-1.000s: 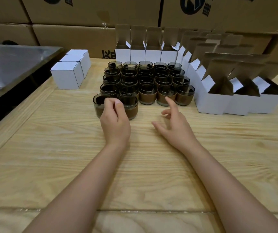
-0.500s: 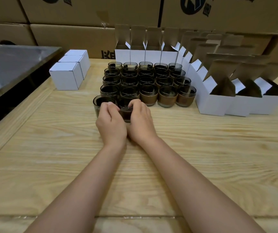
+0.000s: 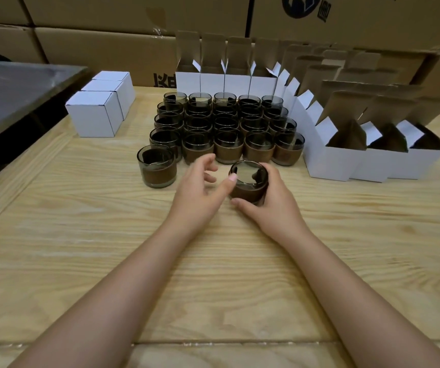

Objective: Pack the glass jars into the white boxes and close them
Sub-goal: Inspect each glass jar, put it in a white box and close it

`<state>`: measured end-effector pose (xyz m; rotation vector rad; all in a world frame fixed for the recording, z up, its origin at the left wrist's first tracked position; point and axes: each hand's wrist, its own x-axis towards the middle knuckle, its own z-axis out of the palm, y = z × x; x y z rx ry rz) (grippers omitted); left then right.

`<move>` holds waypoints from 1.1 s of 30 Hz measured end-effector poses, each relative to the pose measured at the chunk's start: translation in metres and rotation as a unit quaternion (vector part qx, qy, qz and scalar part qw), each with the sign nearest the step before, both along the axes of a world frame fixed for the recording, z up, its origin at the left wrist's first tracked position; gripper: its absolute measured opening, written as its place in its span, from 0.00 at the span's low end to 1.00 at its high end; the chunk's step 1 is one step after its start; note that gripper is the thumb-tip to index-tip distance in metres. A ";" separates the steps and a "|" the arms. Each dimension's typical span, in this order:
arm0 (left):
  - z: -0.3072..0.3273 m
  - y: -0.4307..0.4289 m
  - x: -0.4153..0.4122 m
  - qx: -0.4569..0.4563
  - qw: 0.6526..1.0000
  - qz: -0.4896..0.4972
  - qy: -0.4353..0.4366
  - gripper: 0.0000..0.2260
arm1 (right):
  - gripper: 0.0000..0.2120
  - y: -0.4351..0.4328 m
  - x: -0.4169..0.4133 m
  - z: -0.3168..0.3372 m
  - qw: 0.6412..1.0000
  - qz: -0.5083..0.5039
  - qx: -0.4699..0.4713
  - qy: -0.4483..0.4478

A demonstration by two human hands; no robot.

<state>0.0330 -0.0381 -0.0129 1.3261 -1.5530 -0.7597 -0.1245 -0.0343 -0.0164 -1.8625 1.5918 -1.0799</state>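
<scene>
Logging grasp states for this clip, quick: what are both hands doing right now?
Left hand: open, thumb at the rim of the jar.
Right hand: holding the jar.

A smoky glass jar, brown-banded and upright, sits in the right hand's grip before the block of jars. A lone jar stands front-left. Open boxes line back and right; closed boxes lie left.

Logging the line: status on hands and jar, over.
Right hand grips glass jar. Left hand open, thumb at its rim. Open white boxes right, nothing between.
</scene>
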 end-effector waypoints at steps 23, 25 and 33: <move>0.003 0.002 0.003 -0.044 0.991 -0.023 -0.126 0.36 | 0.40 0.007 0.001 0.005 0.984 0.178 0.017 -0.019; 0.003 0.002 0.003 -0.045 0.990 -0.026 -0.131 0.36 | 0.39 0.007 0.001 0.006 0.982 0.186 0.019 -0.034; 0.003 0.004 0.003 -0.053 0.989 -0.037 -0.134 0.32 | 0.29 0.010 0.005 0.008 0.977 0.178 0.006 -0.118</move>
